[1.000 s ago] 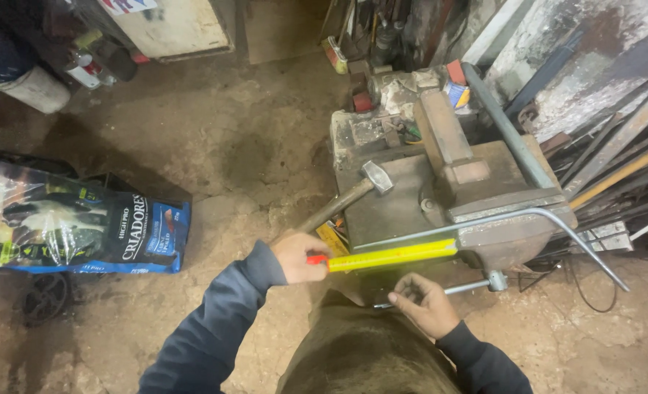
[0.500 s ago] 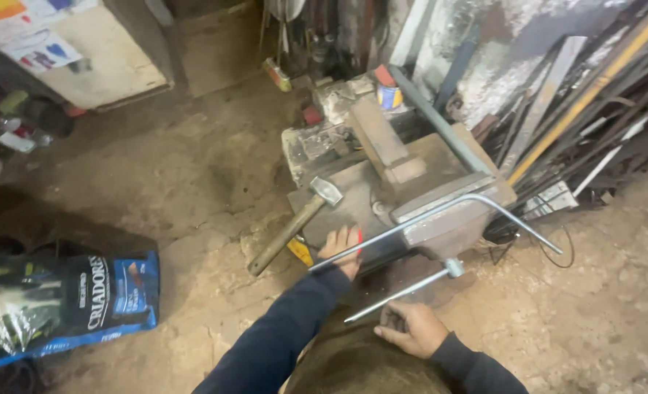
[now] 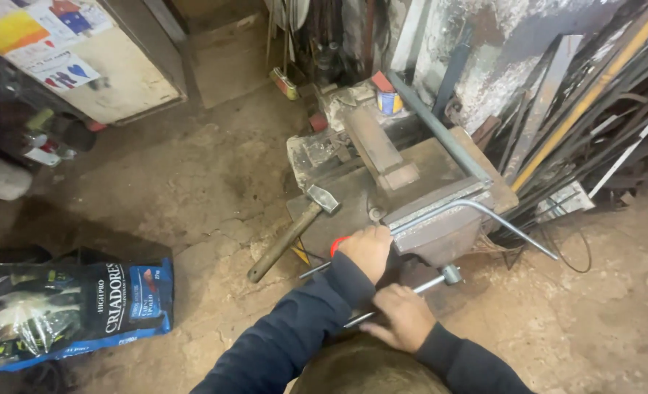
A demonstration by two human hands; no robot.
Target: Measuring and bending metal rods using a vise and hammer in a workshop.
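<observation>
Here, a dirt floor (image 3: pixel 192 168) is seen all around, brown and bumpy. A big shiny bag (image 3: pixel 68 310) is laid flat on it at the left. A heavy metal vise (image 3: pixel 419 197) is set on a low desk (image 3: pixel 338 197) in the middle. A thin bent rod (image 3: pixel 477 211) is clamped in the top of the vise, and its far end is pointed down to the right. Many long metal bars (image 3: pixel 594 109) are leaned on the wall behind. A hammer (image 3: pixel 294 230) is rested on the desk edge, its wooden handle slanted down. The left hand (image 3: pixel 367 249) is closed on something red, right by the vise. The right hand (image 3: pixel 404 317) is wrapped around the vise handle (image 3: pixel 430 281), low in front.
</observation>
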